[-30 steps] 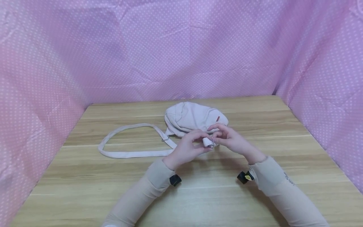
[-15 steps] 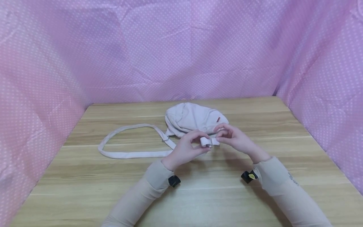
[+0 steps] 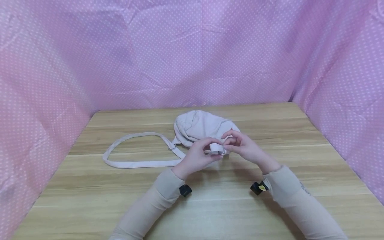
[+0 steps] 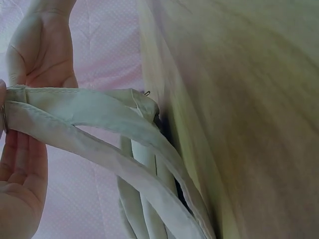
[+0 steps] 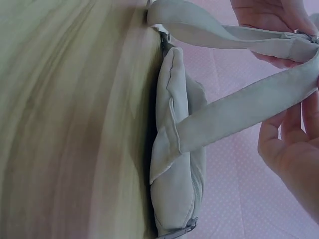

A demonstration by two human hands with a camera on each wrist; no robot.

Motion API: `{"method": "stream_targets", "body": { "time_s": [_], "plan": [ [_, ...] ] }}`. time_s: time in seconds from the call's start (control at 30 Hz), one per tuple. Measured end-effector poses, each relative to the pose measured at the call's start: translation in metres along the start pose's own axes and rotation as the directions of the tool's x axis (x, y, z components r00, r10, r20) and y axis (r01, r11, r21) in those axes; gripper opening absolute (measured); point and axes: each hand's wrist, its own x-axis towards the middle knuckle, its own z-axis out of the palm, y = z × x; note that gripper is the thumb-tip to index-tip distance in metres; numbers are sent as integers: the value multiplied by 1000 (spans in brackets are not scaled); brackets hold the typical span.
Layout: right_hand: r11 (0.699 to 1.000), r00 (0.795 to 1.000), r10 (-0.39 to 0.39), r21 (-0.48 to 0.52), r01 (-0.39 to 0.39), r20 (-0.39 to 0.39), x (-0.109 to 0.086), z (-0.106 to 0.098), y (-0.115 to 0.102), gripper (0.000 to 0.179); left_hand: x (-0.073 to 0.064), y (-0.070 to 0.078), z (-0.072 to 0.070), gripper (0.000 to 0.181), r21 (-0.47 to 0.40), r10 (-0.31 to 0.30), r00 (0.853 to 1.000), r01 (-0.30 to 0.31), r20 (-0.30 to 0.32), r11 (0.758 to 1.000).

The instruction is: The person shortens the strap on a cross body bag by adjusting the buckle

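An off-white cloth bag [image 3: 202, 125] lies on the table, its strap [image 3: 141, 164] looped out to the left. Just in front of the bag, my left hand [image 3: 196, 158] pinches a folded part of that strap beside a metal slider buckle [image 3: 223, 150]. My right hand [image 3: 249, 150] pinches the strap at the buckle's right side, fingers curled. In the left wrist view, two strap lengths [image 4: 94, 147] run up from the bag to the buckle. The right wrist view shows the right hand [image 5: 294, 144] below the strap band [image 5: 249, 107]; fingertips are partly cut off.
The wooden table [image 3: 210, 213] extends around the bag on every side. Pink dotted cloth [image 3: 192, 56] hangs behind it and at both sides. A second metal strap fitting [image 3: 172, 146] lies by the bag's left end.
My right hand moved a little right, away from the buckle, then came back left to it. The left hand stays nearly in place, with more of the folded strap showing beside its fingers.
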Motion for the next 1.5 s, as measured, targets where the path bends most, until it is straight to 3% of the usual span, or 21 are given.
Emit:
{"method": "stream_targets", "body": {
  "time_s": [0.1,0.37,0.67,0.9,1.13,1.33,1.5],
  "plan": [
    [1000,1000,23,5,-23,2,-1,-1,3,27,0,0,0,38,-17,13,1000,-13,1,1000],
    [997,992,69,-39,-65,109,-7,-8,15,23,-1,-3,0,32,-53,41,999,-41,0,998],
    [1000,998,19,-24,-18,54,-4,-6,17,25,-2,-3,-1,36,-13,6,1000,-6,8,1000],
    [999,998,-26,25,25,61,-2,-1,12,27,0,-3,-1,36,31,-12,999,11,42,999],
    [1000,999,4,20,-5,47,-4,0,12,21,1,-4,0,35,62,-10,998,6,59,998],
    [1000,999,-15,25,14,39,-5,2,11,30,1,-2,-1,44,70,-57,995,51,86,996],
    [999,999,-26,37,25,43,-6,2,12,35,-2,-3,-4,51,49,-128,981,122,148,991]
  ]
}}
